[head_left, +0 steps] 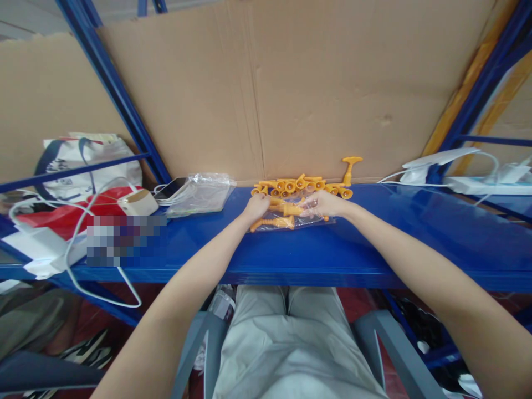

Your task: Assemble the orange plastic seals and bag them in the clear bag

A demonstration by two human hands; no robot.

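Both my hands meet at the middle of a blue shelf (374, 244). My left hand (256, 206) is closed on the left edge of a small clear plastic bag (305, 221) that holds orange plastic parts (274, 223). My right hand (322, 204) pinches the bag's right side, fingers curled over one orange part (291, 209). Just behind the hands lies a row of several loose orange parts (299, 184); one stands upright (350, 169) at the row's right end.
A stack of clear bags (201, 194) and a phone (172, 188) lie to the left, beside a beige box (137, 202) with white cables. White chargers and a power strip (477, 184) sit at right. Cardboard (311, 83) backs the shelf.
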